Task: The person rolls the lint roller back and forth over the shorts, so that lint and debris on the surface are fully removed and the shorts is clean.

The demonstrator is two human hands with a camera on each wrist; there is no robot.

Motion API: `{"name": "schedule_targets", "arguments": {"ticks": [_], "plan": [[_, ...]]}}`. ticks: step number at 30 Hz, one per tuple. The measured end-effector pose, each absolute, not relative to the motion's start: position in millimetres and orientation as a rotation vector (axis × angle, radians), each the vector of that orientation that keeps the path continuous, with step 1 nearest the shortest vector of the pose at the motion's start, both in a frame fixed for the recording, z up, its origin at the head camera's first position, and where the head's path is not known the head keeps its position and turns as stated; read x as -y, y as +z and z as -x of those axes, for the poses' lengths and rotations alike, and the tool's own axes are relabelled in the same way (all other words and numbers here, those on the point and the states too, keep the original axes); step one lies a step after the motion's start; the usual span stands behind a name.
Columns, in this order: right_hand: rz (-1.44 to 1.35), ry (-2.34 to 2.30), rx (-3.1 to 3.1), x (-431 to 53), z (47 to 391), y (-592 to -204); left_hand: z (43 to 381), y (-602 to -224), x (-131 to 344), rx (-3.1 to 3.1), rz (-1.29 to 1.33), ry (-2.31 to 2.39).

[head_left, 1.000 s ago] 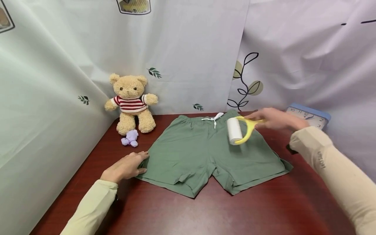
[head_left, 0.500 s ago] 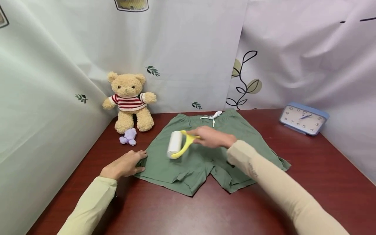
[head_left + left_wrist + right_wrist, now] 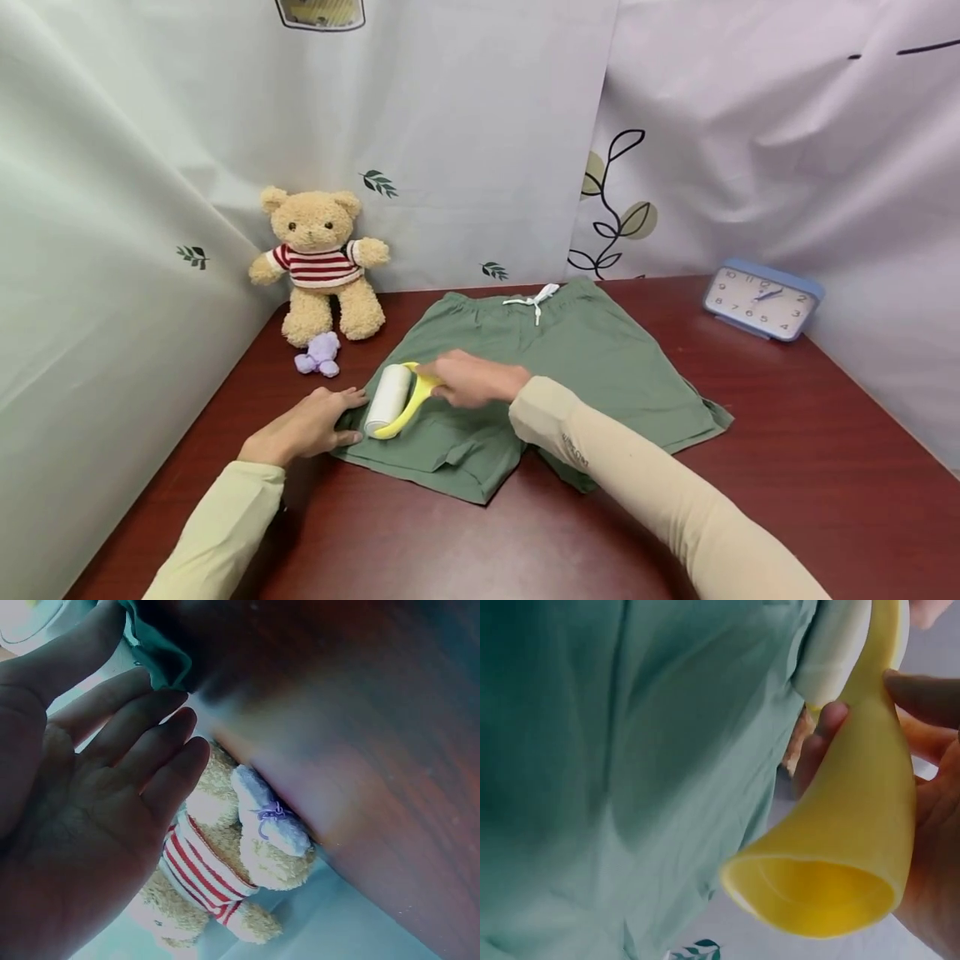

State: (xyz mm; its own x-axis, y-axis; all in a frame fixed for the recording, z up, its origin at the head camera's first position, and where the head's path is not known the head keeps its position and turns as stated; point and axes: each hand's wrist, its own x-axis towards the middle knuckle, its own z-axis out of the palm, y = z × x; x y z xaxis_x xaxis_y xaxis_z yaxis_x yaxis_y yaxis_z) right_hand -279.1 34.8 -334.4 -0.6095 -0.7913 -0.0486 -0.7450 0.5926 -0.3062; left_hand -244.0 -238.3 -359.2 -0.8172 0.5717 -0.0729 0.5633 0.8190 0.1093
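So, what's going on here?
A person's right hand grips a yellow-handled roller over green shorts laid out on a table. The roller is near one edge of the shorts, close beside the left hand, which touches that edge. A teddy bear, small purple toy and blue clock sit farther back.

My bare left hand (image 3: 303, 425) lies palm down, fingers (image 3: 142, 721) extended; my bare right hand (image 3: 468, 379) grips, beige-sleeved forearm (image 3: 637, 468) slanting leftward.
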Motion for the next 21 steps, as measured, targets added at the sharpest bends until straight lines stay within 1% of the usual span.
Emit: {"name": "schedule_targets", "arguments": {"ticks": [4, 9, 21], "plan": [[1.263, -0.408, -2.583, -42, 284, -329, 243, -355, 234, -2.909, -0.896, 0.062], [1.291, -0.451, -2.519, -64, 291, -330, 244, -350, 226, -2.887, -0.837, -0.025], [1.209, -0.519, -2.508, -121, 298, -333, 242, -351, 222, -2.895, -0.751, 0.036]]}}
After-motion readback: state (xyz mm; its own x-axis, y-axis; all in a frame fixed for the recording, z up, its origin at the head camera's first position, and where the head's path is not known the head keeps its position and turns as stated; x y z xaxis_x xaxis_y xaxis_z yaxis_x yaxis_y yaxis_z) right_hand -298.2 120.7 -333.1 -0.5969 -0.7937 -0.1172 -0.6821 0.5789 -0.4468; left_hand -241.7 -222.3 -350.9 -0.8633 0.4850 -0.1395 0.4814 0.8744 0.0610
